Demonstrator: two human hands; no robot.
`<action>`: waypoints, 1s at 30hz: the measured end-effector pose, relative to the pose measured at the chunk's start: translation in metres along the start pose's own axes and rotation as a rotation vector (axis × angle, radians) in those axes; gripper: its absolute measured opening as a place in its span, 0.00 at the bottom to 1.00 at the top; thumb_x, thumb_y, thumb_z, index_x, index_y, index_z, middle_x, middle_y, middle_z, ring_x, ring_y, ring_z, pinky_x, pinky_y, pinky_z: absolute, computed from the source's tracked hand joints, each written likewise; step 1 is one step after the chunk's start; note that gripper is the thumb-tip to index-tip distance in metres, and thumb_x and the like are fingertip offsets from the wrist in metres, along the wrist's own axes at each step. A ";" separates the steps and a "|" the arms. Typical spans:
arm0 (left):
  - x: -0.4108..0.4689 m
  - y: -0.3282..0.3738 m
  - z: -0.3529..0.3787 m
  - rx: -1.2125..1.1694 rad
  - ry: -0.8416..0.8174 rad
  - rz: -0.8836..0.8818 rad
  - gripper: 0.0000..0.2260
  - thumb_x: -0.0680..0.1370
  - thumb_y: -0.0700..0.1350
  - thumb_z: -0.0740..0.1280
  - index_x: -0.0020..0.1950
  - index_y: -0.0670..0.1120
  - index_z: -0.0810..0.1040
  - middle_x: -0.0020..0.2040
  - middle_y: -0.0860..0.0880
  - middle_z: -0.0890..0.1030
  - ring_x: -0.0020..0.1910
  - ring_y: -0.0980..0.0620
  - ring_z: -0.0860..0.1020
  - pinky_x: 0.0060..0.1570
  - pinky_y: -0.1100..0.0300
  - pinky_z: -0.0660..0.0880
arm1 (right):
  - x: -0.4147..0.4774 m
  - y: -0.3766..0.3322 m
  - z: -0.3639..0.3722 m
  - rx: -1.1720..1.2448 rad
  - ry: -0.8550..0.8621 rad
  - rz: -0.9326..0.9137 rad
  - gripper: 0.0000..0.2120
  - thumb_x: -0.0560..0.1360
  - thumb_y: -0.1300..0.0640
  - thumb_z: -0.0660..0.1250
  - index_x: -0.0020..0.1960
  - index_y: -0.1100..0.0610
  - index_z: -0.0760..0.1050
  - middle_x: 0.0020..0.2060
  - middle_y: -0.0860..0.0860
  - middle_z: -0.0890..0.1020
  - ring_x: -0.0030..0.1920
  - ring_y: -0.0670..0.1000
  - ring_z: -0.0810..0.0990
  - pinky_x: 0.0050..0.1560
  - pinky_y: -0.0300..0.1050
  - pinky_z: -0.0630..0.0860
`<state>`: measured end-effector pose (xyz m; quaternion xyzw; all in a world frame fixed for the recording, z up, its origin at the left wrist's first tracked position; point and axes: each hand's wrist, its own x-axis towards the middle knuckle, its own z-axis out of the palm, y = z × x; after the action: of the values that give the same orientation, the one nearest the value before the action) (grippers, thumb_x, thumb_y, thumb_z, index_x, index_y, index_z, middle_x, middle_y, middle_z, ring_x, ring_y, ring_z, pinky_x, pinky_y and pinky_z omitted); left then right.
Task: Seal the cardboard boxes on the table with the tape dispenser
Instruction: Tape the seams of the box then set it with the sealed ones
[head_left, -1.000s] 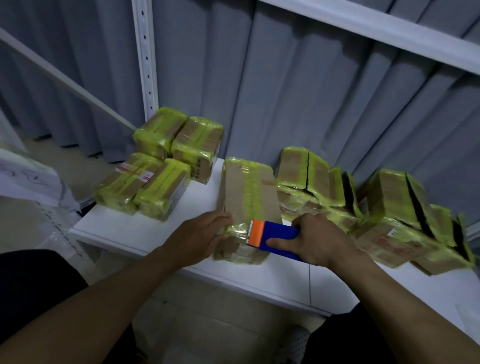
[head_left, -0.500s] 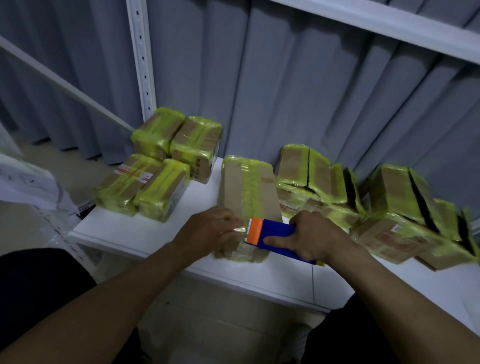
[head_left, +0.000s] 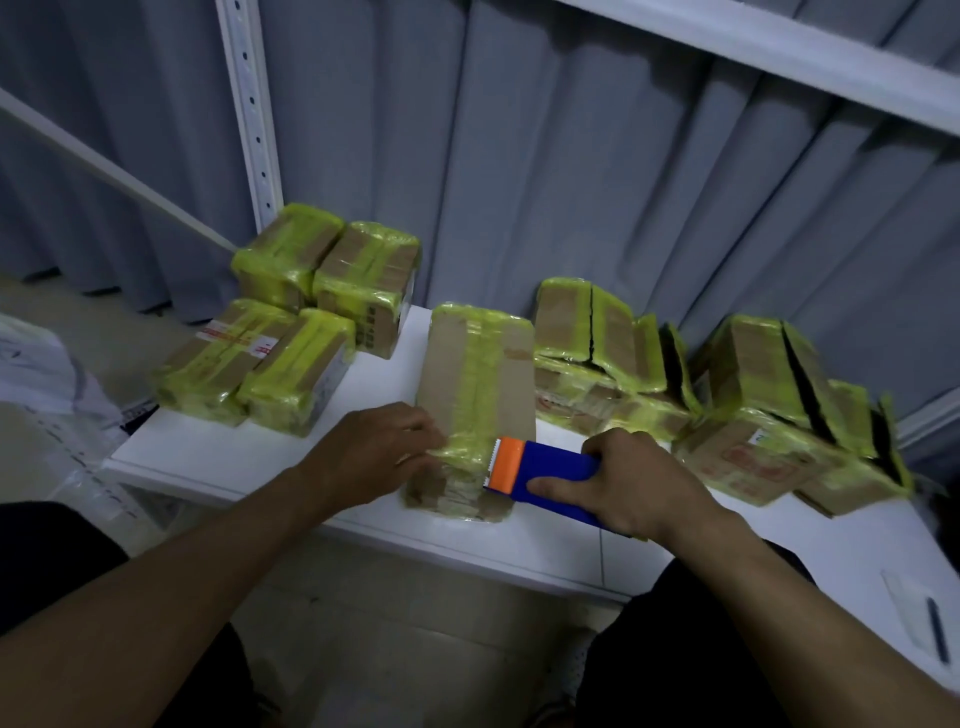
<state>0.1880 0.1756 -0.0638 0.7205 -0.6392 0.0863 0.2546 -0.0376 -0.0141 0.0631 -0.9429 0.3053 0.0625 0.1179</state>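
Gripping the blue-and-orange plastic tape dispenser (head_left: 545, 470) in my right hand (head_left: 634, 483), still at the near end of the yellow-taped brown cardboard box (head_left: 478, 374) that my left hand (head_left: 374, 452) presses flat, I judge the strip ready to cut.

Dim light — a grey pleated curtain (head_left: 571, 182) hangs behind a white perforated upright (head_left: 252, 114), over pale floor (head_left: 415, 623).

The person has two bare arms, bare all the way down to the picture's edge. The left hand (head_left: 374, 452) and right hand (head_left: 639, 483) are bare too. Black clothes (head_left: 701, 603) cover the legs. The cloth looks plain.
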 end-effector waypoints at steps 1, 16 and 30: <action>0.001 0.002 0.000 0.009 -0.010 0.018 0.12 0.79 0.52 0.62 0.56 0.50 0.81 0.53 0.51 0.81 0.51 0.51 0.79 0.42 0.51 0.80 | 0.000 0.001 0.002 -0.020 0.002 -0.002 0.31 0.66 0.23 0.69 0.39 0.53 0.77 0.32 0.48 0.79 0.34 0.45 0.78 0.31 0.40 0.69; 0.015 0.030 0.008 0.002 0.006 0.055 0.16 0.77 0.56 0.67 0.57 0.49 0.83 0.54 0.50 0.83 0.50 0.51 0.81 0.44 0.57 0.81 | 0.008 -0.005 0.014 -0.043 -0.035 0.008 0.32 0.67 0.22 0.66 0.46 0.51 0.78 0.35 0.45 0.79 0.38 0.46 0.80 0.37 0.42 0.77; 0.006 0.026 0.014 0.173 0.121 0.068 0.08 0.79 0.51 0.67 0.53 0.50 0.83 0.49 0.52 0.82 0.45 0.51 0.78 0.32 0.59 0.75 | -0.009 -0.001 0.004 -0.024 0.058 -0.006 0.30 0.65 0.22 0.68 0.39 0.50 0.75 0.32 0.46 0.78 0.34 0.45 0.78 0.31 0.41 0.69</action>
<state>0.1613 0.1624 -0.0669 0.7111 -0.6369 0.1932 0.2267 -0.0445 -0.0074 0.0610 -0.9466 0.3048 0.0386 0.0978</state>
